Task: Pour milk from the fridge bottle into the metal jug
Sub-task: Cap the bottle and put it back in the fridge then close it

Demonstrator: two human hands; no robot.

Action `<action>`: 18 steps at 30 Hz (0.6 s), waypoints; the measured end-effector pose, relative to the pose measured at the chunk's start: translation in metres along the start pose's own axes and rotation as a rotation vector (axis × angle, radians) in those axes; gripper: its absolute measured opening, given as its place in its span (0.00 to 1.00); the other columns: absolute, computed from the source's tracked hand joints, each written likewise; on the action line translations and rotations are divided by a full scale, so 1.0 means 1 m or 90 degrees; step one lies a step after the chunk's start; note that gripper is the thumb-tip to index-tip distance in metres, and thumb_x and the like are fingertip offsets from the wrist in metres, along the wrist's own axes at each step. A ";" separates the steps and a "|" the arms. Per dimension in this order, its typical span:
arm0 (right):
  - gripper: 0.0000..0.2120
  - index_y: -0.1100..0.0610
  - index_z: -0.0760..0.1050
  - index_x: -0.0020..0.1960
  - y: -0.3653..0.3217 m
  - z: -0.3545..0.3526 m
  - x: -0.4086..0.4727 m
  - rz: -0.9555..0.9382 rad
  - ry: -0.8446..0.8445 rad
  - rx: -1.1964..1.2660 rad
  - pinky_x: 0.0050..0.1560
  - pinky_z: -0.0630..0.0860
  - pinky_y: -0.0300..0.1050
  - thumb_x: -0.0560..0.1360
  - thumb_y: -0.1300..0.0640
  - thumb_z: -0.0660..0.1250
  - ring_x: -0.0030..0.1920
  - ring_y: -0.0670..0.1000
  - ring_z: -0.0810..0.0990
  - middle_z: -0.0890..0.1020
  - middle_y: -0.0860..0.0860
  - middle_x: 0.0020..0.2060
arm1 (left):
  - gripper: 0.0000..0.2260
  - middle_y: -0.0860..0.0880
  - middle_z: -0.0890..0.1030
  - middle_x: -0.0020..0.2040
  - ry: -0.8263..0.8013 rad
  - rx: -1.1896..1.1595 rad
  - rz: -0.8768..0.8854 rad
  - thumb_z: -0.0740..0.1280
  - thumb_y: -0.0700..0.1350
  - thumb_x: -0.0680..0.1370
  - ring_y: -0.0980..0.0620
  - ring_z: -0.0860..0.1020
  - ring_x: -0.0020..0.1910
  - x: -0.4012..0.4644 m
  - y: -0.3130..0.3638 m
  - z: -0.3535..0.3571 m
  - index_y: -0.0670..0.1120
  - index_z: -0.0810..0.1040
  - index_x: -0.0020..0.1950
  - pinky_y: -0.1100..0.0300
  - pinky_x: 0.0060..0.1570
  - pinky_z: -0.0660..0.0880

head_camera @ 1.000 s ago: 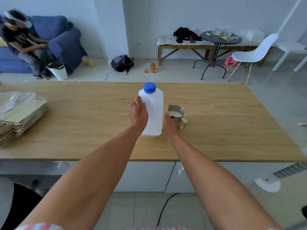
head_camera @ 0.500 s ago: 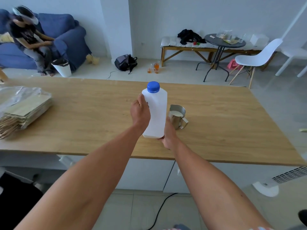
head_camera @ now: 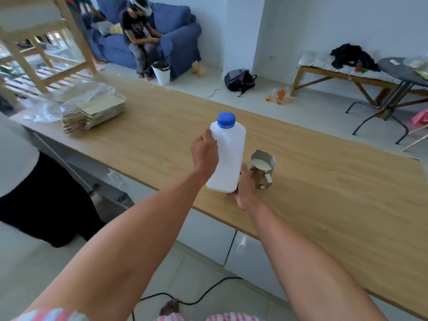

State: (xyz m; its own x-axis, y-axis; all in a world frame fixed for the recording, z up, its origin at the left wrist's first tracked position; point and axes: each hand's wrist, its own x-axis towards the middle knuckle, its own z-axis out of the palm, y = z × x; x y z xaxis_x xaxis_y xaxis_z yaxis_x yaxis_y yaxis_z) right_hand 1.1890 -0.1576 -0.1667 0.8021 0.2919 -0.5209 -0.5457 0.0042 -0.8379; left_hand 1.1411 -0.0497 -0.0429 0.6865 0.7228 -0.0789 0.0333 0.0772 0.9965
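Note:
A white plastic milk bottle [head_camera: 229,156] with a blue cap [head_camera: 226,120] is upright, lifted just off the wooden table [head_camera: 324,193]. My left hand [head_camera: 205,154] grips its left side near the shoulder. My right hand [head_camera: 246,189] holds the bottle's lower right corner and base, fingers partly hidden behind it. Just right of the bottle stands the metal jug [head_camera: 262,169], with milk inside and its handle toward me.
A stack of paper bags under clear plastic [head_camera: 92,112] lies at the table's left end. A power cable [head_camera: 196,295] runs on the floor below. Beyond the table are a person on a blue sofa [head_camera: 141,38], a backpack [head_camera: 239,79], a bench and a round table.
The bottle has come up off the table with both hands on it. My view has swung to the left and tilted, so the table now runs diagonally.

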 end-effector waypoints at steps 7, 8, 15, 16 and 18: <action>0.27 0.52 0.82 0.60 -0.002 0.020 -0.001 0.013 -0.101 -0.083 0.47 0.79 0.47 0.82 0.35 0.54 0.48 0.54 0.86 0.88 0.52 0.51 | 0.17 0.51 0.62 0.28 0.146 -0.007 0.002 0.55 0.44 0.80 0.51 0.59 0.29 -0.013 0.004 -0.022 0.48 0.58 0.31 0.60 0.28 0.57; 0.26 0.53 0.82 0.60 -0.002 0.027 -0.006 0.011 -0.120 -0.095 0.44 0.78 0.46 0.81 0.36 0.55 0.46 0.53 0.85 0.88 0.53 0.51 | 0.17 0.50 0.63 0.28 0.168 -0.009 0.003 0.55 0.45 0.80 0.50 0.60 0.29 -0.015 0.006 -0.030 0.48 0.59 0.31 0.59 0.30 0.58; 0.26 0.55 0.83 0.59 0.019 0.099 -0.041 0.023 -0.259 -0.129 0.54 0.82 0.56 0.77 0.37 0.60 0.54 0.62 0.86 0.87 0.57 0.53 | 0.18 0.49 0.68 0.28 0.329 -0.003 0.021 0.55 0.50 0.78 0.49 0.65 0.31 -0.027 0.011 -0.112 0.47 0.63 0.28 0.54 0.35 0.63; 0.24 0.54 0.82 0.58 0.024 0.112 -0.047 0.026 -0.277 -0.135 0.59 0.82 0.60 0.77 0.36 0.61 0.54 0.62 0.86 0.87 0.56 0.53 | 0.19 0.49 0.68 0.27 0.349 0.001 0.031 0.55 0.50 0.79 0.49 0.65 0.31 -0.030 0.011 -0.127 0.47 0.64 0.28 0.54 0.34 0.63; 0.21 0.51 0.82 0.55 0.033 0.138 -0.065 0.027 -0.310 -0.172 0.60 0.80 0.66 0.77 0.36 0.60 0.54 0.59 0.86 0.87 0.55 0.52 | 0.20 0.47 0.69 0.27 0.394 0.021 0.051 0.56 0.49 0.80 0.49 0.66 0.30 -0.037 0.012 -0.162 0.46 0.65 0.28 0.55 0.33 0.64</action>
State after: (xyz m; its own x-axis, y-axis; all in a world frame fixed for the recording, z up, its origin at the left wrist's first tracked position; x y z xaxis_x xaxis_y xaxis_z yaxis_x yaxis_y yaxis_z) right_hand 1.0852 -0.0441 -0.1380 0.5409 0.6951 -0.4736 -0.4424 -0.2438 -0.8631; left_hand 0.9983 0.0353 -0.0327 0.1402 0.9901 0.0042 0.0286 -0.0083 0.9996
